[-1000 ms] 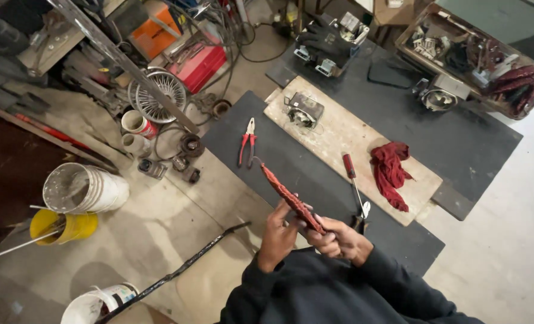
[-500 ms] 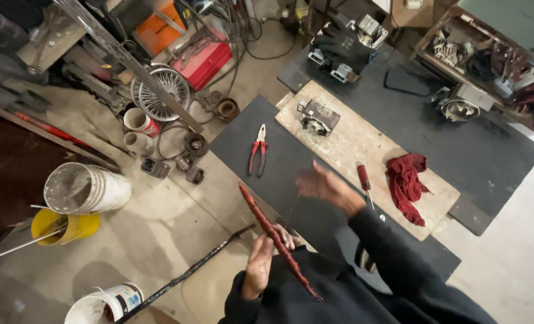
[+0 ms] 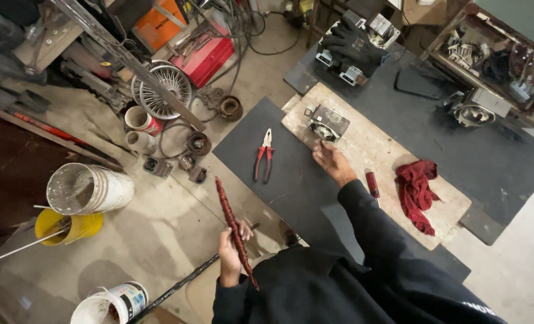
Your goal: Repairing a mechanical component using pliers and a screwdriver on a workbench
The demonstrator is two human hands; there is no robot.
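The black rubber mat [image 3: 291,180] lies under your outstretched right arm, and the wooden board [image 3: 393,180] sits on it beneath your right fingertips. Your left hand [image 3: 229,258] is closed around a long, rusty red rod [image 3: 234,231], which runs up past your fingers towards the mat. Your right hand [image 3: 333,161] rests loosely open, holding nothing, fingertips just short of the small metal motor part [image 3: 328,123]. Red-handled pliers [image 3: 264,155] lie left of those fingers.
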